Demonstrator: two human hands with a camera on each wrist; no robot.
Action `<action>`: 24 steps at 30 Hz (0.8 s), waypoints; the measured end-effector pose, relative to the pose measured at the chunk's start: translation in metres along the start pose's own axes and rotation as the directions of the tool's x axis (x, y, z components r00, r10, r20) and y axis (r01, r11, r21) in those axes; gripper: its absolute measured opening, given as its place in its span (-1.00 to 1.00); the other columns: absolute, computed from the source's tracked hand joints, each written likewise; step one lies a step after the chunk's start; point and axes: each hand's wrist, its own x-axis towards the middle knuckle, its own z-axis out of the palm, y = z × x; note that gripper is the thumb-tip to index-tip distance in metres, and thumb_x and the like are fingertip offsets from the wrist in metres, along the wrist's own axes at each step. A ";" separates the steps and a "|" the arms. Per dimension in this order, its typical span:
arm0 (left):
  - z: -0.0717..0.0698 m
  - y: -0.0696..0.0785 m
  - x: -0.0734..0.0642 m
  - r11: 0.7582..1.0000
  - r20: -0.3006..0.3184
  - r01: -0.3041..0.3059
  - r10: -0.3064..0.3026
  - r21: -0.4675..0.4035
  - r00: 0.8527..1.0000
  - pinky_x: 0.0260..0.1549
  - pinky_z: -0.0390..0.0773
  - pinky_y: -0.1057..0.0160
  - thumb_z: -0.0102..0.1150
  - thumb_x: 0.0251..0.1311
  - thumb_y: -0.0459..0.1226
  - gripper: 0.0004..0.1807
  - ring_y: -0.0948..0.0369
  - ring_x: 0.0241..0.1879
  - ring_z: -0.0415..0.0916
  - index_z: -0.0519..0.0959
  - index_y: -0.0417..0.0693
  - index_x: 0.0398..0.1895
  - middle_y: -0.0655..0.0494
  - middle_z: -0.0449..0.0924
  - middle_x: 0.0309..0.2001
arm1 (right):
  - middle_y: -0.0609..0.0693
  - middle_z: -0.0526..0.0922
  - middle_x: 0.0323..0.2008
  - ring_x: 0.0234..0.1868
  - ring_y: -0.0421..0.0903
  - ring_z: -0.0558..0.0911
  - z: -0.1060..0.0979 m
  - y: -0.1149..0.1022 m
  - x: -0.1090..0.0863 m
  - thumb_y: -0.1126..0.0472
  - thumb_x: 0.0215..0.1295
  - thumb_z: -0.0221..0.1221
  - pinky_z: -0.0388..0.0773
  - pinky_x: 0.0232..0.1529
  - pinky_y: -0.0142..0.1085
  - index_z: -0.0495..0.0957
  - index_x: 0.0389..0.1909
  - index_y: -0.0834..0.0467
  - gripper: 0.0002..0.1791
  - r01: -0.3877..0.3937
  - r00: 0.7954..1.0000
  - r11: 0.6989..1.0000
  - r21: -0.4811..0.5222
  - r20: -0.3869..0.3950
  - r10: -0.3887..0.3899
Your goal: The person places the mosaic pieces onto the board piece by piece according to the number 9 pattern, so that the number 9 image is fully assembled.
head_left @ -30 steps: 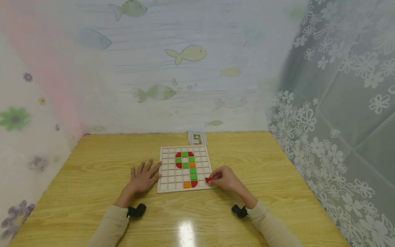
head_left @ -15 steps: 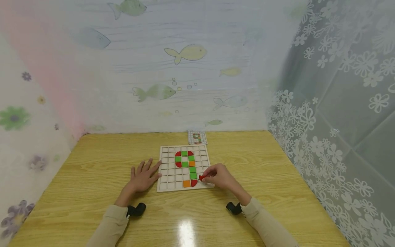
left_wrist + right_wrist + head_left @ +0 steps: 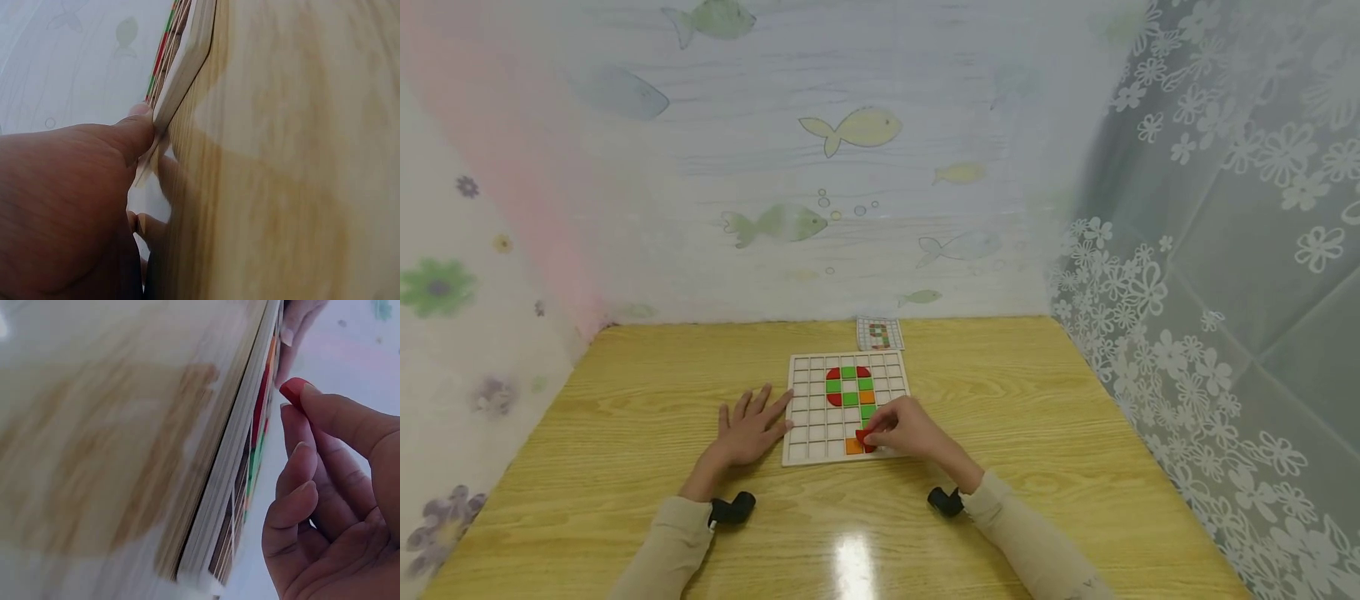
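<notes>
A pale wooden grid board (image 3: 808, 429) lies on the table with red, green and orange pieces forming a 9-like shape. My right hand (image 3: 912, 432) pinches a red rounded piece (image 3: 862, 437) between thumb and fingertips, over the board's lower part. In the right wrist view that red piece (image 3: 294, 391) is held above the board's surface. Below it, an orange square piece (image 3: 853, 447) sits in the bottom row, and the red piece beside it is partly hidden by my hand. My left hand (image 3: 751, 433) rests with fingers spread, fingertips at the board's left edge (image 3: 181, 75).
Behind the board lies a small printed card (image 3: 880, 333) showing a similar coloured pattern on a grid. The wooden table (image 3: 647, 400) meets a wall with painted fish at the back. A flowered grey panel (image 3: 1240, 333) stands on the right.
My right hand has moved left across the board with the red piece, from its right edge to above the bottom pieces. The left hand stays in place.
</notes>
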 end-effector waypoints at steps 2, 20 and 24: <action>0.000 0.001 -0.001 1.000 0.001 0.000 0.000 -0.001 1.000 0.31 -0.60 -0.51 -0.18 0.56 0.14 -0.30 -0.35 0.57 -0.45 0.06 0.17 0.65 -0.24 -0.26 0.64 | -0.07 0.77 -0.40 -0.43 -0.25 0.67 0.004 -0.002 0.003 0.25 0.26 0.41 0.62 -0.35 -0.39 0.77 -0.34 0.16 -0.95 -0.002 1.000 1.000 0.008 0.010 0.002; -0.001 0.003 -0.001 1.000 -0.003 -0.007 0.007 -0.003 1.000 0.31 -0.59 -0.49 -0.17 0.56 0.13 -0.30 -0.36 0.57 -0.45 0.06 0.14 0.65 -0.26 -0.24 0.64 | -0.01 0.77 -0.42 -0.43 -0.24 0.69 0.026 -0.013 0.024 0.26 0.21 0.45 0.61 -0.39 -0.38 0.77 -0.35 0.19 -0.93 -0.018 0.999 0.999 0.030 0.036 0.017; -0.003 0.005 -0.001 1.000 0.005 0.000 0.000 -0.003 1.000 0.32 -0.60 -0.49 -0.15 0.58 0.09 -0.31 -0.36 0.57 -0.45 0.07 0.10 0.65 -0.27 -0.25 0.64 | -0.03 0.77 -0.42 -0.43 -0.24 0.68 0.027 -0.014 0.026 0.26 0.22 0.43 0.61 -0.40 -0.38 0.76 -0.35 0.18 -0.94 -0.039 0.998 0.999 0.029 0.054 0.037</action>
